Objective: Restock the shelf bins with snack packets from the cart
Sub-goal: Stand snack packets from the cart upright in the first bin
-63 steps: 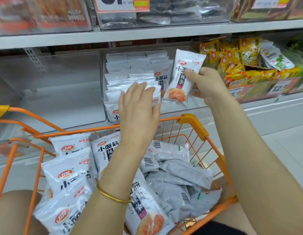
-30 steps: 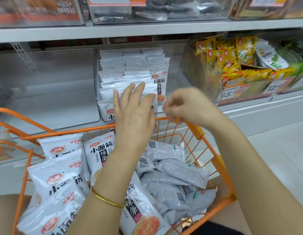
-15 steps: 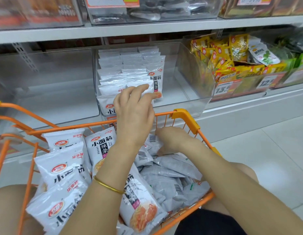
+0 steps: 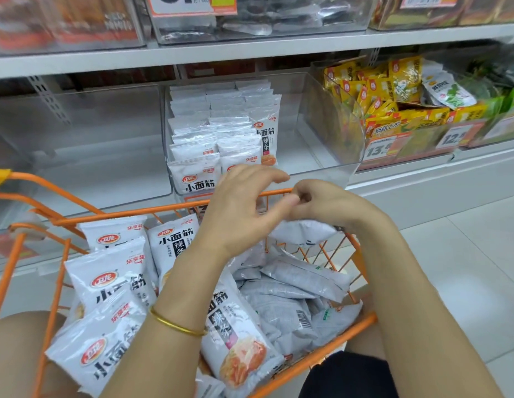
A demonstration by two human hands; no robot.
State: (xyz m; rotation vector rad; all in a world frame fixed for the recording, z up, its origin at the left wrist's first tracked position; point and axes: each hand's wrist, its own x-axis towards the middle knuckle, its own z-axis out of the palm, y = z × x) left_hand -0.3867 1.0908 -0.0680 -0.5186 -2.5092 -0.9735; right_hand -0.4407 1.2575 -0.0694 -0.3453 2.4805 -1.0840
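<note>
Snack packet (image 4: pixel 303 232): gripped by its top edge in right hand (image 4: pixel 333 205), hanging over cart (image 4: pixel 135 214). Target clear bin (image 4: pixel 330 124): ahead, slightly left, above. Left hand (image 4: pixel 241 208): relaxed, empty.

White snack packets (image 4: pixel 115 285) heaped in orange cart (image 4: pixel 163 209); one packet (image 4: pixel 303 232) above far rim; others upright in clear bin (image 4: pixel 330 130).

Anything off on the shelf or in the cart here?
Mostly tidy. One white-green packet lies tilted across the yellow packets on the right, possibly strayed from the green stock beside them. The cart load is jumbled, some packets back-side up; nothing torn or spilled. Right hand grips a grey packet.
</note>
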